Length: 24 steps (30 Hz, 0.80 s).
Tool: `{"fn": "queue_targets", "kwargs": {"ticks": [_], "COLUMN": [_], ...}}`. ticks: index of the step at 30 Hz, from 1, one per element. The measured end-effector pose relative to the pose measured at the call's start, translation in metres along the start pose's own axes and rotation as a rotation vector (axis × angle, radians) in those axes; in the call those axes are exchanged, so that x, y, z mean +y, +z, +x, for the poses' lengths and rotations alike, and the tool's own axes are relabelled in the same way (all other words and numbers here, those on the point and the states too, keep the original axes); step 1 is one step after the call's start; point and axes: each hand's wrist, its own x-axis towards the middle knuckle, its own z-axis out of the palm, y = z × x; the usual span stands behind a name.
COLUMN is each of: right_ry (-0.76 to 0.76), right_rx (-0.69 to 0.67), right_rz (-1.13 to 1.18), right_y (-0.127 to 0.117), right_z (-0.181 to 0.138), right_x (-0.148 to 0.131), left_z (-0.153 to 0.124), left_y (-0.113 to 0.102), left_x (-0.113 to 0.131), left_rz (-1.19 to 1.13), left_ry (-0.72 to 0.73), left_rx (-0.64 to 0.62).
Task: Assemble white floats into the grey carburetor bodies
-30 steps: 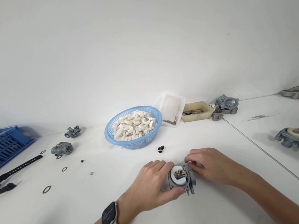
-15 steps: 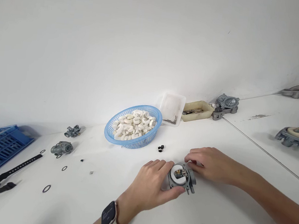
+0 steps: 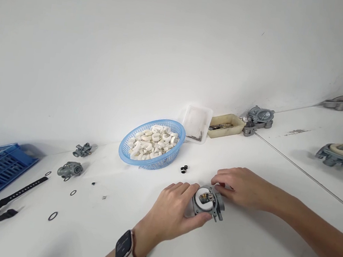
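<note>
A grey metal carburetor (image 3: 216,203) rests on the white table with its bowl side up, showing a white ring-shaped float (image 3: 206,205) and brass parts inside. My left hand (image 3: 174,209) is closed round its left side, fingers at the back and thumb along the near edge. At the carburetor's far right edge, my right hand (image 3: 236,186) has its thumb and fingers drawn together in a pinch. Whatever the fingertips hold, if anything, is hidden. Small black parts (image 3: 184,169) lie just beyond my left hand.
A blue basket (image 3: 172,158) holds many white floats. Beside it stand a clear plastic tray (image 3: 194,118) and a cream tray (image 3: 232,131) with metal pieces. More carburetors (image 3: 71,169) sit left and right. Black rings (image 3: 52,216), a strap (image 3: 23,189) and a blue crate (image 3: 7,162) are leftward.
The view has shifted very slightly. Both hands and the carburetor stay practically where they were, with the left hand still holding it.
</note>
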Motion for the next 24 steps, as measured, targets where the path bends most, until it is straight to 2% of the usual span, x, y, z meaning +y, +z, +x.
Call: {"fn": "queue_targets", "kwargs": {"ticks": [24], "right_ry": [-0.005], "right_rx": [0.003], "right_rz": [0.016], "right_y": [0.0011], "right_z": [-0.0002], "right_x": [0.0017], "left_z": [0.0001], "left_y": [-0.0019], "left_x": [0.0007], "left_rz": [-0.026], "left_ry": [-0.002], "left_rx": [-0.007]}}
